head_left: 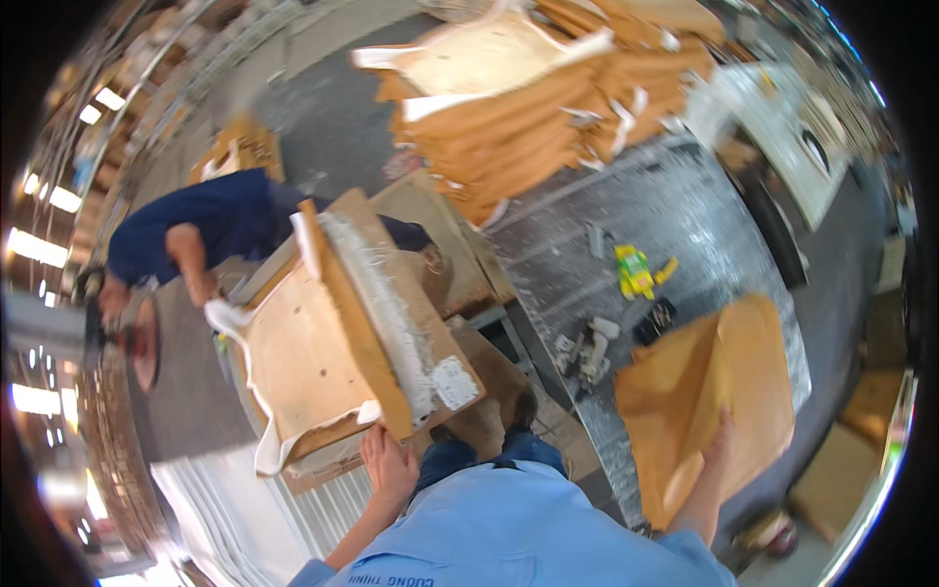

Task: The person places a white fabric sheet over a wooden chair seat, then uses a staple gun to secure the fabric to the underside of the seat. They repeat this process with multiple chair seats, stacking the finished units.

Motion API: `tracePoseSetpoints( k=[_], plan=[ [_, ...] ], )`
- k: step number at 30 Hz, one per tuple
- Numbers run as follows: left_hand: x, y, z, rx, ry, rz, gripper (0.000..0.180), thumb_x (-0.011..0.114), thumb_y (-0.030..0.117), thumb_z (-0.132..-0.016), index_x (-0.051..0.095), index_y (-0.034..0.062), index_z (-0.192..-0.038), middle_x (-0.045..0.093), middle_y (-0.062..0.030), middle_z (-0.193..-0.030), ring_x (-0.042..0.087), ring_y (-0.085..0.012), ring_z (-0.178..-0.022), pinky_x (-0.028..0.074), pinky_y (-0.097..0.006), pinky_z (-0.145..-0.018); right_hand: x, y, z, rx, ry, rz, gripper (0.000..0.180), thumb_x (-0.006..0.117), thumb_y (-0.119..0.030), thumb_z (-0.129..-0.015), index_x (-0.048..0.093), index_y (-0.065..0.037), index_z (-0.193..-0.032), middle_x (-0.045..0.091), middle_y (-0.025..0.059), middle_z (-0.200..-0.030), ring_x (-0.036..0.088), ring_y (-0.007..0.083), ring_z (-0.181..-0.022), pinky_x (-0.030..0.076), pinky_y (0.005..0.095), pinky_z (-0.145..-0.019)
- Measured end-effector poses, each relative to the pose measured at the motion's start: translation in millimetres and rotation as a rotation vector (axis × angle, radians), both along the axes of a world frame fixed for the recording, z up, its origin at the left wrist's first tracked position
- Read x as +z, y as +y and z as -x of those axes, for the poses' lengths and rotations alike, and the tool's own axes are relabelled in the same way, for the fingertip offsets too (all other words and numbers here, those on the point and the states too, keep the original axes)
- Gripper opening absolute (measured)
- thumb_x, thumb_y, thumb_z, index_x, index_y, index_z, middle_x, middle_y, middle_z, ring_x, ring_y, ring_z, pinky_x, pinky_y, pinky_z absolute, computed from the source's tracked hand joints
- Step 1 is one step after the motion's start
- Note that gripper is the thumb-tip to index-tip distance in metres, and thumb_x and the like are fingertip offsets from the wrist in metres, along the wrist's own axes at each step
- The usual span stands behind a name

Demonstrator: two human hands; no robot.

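Note:
My left hand [389,468] is at the near corner of a pale wooden panel [303,352] edged with white fabric and tan leather. Its fingers look stretched out against that edge, though the tips are partly hidden. On the right, my right hand [719,442] grips a tan leather sheet [758,391], whose folded body lies over the corner of the metal-topped table [704,225]. Under the wooden panel are a thick whitish layer [377,274] and a brown board [425,318].
A co-worker in dark blue [196,230] bends at the left. A spray-gun-like tool [595,350] and a yellow-green packet [634,272] lie on the table. Behind is a heap of tan leather [528,147] with another panel [479,59] on top. White sheets [235,509] are stacked lower left.

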State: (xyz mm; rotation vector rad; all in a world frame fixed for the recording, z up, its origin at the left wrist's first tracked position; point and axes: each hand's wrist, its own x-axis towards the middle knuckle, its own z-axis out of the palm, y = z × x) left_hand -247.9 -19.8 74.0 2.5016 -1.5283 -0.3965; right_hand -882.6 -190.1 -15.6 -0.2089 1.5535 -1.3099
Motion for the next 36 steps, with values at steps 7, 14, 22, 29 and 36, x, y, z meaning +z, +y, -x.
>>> tracePoseSetpoints(
  k=[7,14,22,29,36],
  plan=[
    [-12.8,7.3,2.1,0.04,0.007,0.205,0.048,0.076,0.021,-0.085,0.063,-0.004,-0.124,0.055,-0.0253,-0.138,0.048,-0.0442,-0.133,0.032,-0.059,-0.119,110.6,-46.0,3.3,-0.123,0.167,0.02,0.059,0.061,-0.036,-0.107,0.049,0.0,-0.152,0.063,0.0169,-0.143,0.065,0.0332,-0.125,0.056,0.0481,-0.104],
    [-11.3,12.3,-16.7,0.047,0.161,0.368,0.042,0.076,0.021,-0.086,0.068,0.0021,-0.123,0.062,-0.0165,-0.129,0.054,-0.0392,-0.126,0.042,-0.052,-0.111,86.2,-47.0,-11.2,0.142,0.632,0.12,0.064,0.059,-0.041,-0.107,0.05,0.005,-0.152,0.059,0.0245,-0.148,0.064,0.0372,-0.128,0.055,0.0439,-0.105],
    [0.0,38.4,-62.5,-0.039,0.252,0.419,0.041,0.074,0.015,-0.09,0.067,0.0051,-0.129,0.061,-0.0179,-0.132,0.054,-0.0399,-0.127,0.045,-0.049,-0.11,42.2,-45.7,-274.3,1.032,0.985,0.253,0.081,0.085,-0.009,-0.078,0.051,-0.002,-0.152,0.06,0.0207,-0.143,0.059,0.0317,-0.131,0.048,0.0436,-0.11],
    [3.8,90.6,-127.8,0.038,0.134,0.526,0.046,0.076,0.011,-0.086,0.067,0.0052,-0.13,0.061,-0.0178,-0.134,0.056,-0.041,-0.126,0.047,-0.05,-0.11,113.4,8.0,-553.3,2.107,1.146,0.895,0.087,0.082,-0.022,-0.082,0.041,-0.03,-0.159,0.062,0.0134,-0.113,0.069,0.0395,-0.102,0.057,0.0486,-0.086],
    [7.0,116.5,-156.1,-0.007,0.073,0.453,0.065,0.083,0.019,-0.08,0.061,0.0079,-0.14,0.055,-0.0194,-0.143,0.05,-0.0431,-0.134,0.038,-0.058,-0.116,107.2,4.2,-581.8,1.829,0.83,1.135,0.01,0.071,-0.012,-0.09,0.068,-0.008,-0.098,0.068,0.0187,-0.083,0.068,0.0433,-0.08,0.053,0.05,-0.07]
  ],
)
